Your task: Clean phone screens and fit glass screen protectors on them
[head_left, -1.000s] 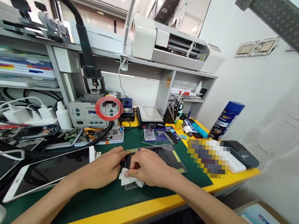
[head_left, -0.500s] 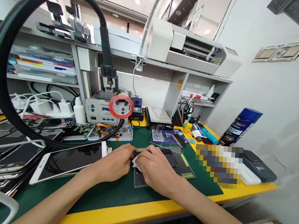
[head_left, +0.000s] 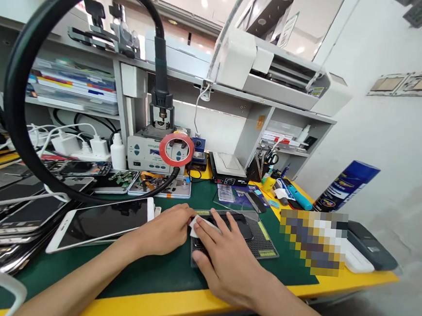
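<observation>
Two hands at work here, both low over the bench (head_left: 162,312). The right hand (head_left: 225,261) lies palm down, fingers spread wide, thumb standing apart, pressing flat on one white cloth (head_left: 210,221). The left hand (head_left: 174,223) is curled at the cloth's left side, fingertips bunched; whether it pinches anything, I can't tell.

Just right of those spread fingers, one dark phone (head_left: 244,226) lies flat; there's dark material under the palm too, and I can't tell whether that's the same piece. Cloth and phone both sit on one grey perforated mat (head_left: 261,242), and that rests on one green mat (head_left: 297,272).

Out to the left, one white-framed tablet (head_left: 107,225) lies screen up near the left hand, and past it a stack of phones (head_left: 20,216), too jumbled to count. Behind the tablet, two shallow trays of parts: one with green boards (head_left: 123,180), one with orange flex pieces (head_left: 147,180).

Farther back, one red tape ring (head_left: 162,149) hangs before one hot-air station (head_left: 141,155), one white bottle (head_left: 118,153) beside it. Centre rear, one flat-topped heating plate (head_left: 228,166). Over right, one yellow bottle (head_left: 268,183) and one blue spray can (head_left: 345,188), leaning.
</observation>
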### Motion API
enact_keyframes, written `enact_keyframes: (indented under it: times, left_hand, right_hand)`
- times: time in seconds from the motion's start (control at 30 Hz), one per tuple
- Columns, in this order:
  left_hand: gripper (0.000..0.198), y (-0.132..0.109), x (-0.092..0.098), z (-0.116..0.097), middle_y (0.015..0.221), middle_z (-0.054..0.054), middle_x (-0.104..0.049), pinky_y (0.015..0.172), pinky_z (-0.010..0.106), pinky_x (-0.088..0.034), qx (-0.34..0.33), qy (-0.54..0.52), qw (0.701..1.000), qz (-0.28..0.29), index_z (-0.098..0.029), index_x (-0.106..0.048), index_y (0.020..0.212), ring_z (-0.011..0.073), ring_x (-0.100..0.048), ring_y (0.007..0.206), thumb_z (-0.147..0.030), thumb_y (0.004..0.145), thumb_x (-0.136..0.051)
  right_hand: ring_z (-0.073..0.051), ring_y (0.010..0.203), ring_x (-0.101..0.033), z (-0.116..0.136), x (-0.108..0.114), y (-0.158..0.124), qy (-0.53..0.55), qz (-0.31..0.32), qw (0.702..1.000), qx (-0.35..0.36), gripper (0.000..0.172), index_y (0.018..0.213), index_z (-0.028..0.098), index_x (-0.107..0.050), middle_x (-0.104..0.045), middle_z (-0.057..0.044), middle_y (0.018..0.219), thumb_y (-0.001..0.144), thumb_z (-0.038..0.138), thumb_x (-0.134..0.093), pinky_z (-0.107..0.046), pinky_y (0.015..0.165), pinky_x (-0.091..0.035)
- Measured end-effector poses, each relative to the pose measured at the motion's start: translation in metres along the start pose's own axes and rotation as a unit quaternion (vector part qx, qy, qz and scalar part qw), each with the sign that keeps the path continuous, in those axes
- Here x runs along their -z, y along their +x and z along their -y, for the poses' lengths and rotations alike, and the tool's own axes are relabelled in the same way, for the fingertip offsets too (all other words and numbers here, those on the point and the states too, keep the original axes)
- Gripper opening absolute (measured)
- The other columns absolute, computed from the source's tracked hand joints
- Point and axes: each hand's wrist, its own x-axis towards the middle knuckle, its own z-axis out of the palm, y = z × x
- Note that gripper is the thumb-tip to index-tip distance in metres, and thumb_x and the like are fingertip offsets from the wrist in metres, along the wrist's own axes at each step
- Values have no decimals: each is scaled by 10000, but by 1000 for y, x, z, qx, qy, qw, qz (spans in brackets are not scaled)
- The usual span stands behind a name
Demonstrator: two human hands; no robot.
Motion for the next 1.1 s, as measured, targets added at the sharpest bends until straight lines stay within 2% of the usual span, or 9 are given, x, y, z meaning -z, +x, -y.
enact_keyframes:
  times: [0.1,0.2,0.33,0.43,0.6,0.73,0.87,1.0,1.1]
  left_hand:
    - [351,2,-3,1,1085,133,-671,878,368,-494,27,-8,999,-15,-171,-634,1114,268,-635,1020,-154,896,-360]
    - [367,4,-6,2,1080,138,-669,875,382,-494,42,-8,999,-27,-160,-618,1135,274,-635,1017,-135,875,-360]
    - [417,5,-7,5,1111,133,-658,924,391,-492,50,-16,998,-36,-150,-594,1210,276,-625,1066,-131,848,-389]
    - [450,1,-6,3,1237,149,-610,1008,397,-469,38,-32,998,-32,-138,-551,1300,278,-591,1171,-181,888,-373]
    - [559,-9,2,-7,1424,111,-516,1086,406,-430,11,-42,999,30,-220,-408,1472,293,-467,1348,-368,934,-449]
    - [730,-9,1,-10,1432,101,-512,1079,434,-439,-5,-16,1000,23,-262,-373,1504,328,-433,1370,-606,884,-544]
    - [735,-5,-4,-5,1465,74,-492,1074,406,-451,-9,-25,1000,17,-305,-375,1502,304,-475,1350,-639,872,-557]
    - [792,-3,-4,-1,1528,45,-444,1066,377,-468,10,-55,998,18,-347,-348,1510,293,-478,1363,-672,832,-595]
    - [820,-3,-2,0,1501,35,-477,1052,370,-480,20,-67,997,22,-371,-326,1509,286,-493,1348,-680,808,-620]
  right_hand:
    - [-381,1519,-145,-1,2,14,10,7,1000,-23,597,1571,188,-324,-337,-69,1612,1056,483,-251,-684,1193,-128]
    - [-374,1524,-122,4,0,10,12,3,999,-34,613,1574,170,-311,-332,-82,1613,1055,489,-245,-688,1197,-94]
    - [-349,1534,-83,13,-2,-10,27,15,999,-29,602,1586,212,-279,-276,-32,1635,1055,495,-247,-675,1209,-61]
    - [-334,1535,-98,12,0,-14,39,20,998,-34,557,1575,251,-309,-299,5,1628,1063,458,-234,-670,1212,-69]
    - [-343,1511,-205,-10,9,0,36,10,996,-79,544,1534,236,-395,-402,-25,1585,1062,441,-217,-677,1200,-97]
    - [-361,1487,-265,-33,16,-6,31,11,995,-96,592,1519,219,-417,-429,-63,1568,1028,530,-305,-670,1193,-120]
    - [-391,1461,-304,-56,26,-23,20,17,995,-100,730,1492,206,-456,-472,-110,1530,913,650,-494,-654,1188,-147]
    - [-380,1456,-321,-75,38,-32,24,37,995,-90,753,1471,199,-487,-501,-128,1500,873,651,-557,-621,1201,-138]
    - [-383,1454,-328,-83,46,-34,33,60,994,-85,772,1473,198,-484,-500,-127,1502,852,644,-593,-629,1198,-148]
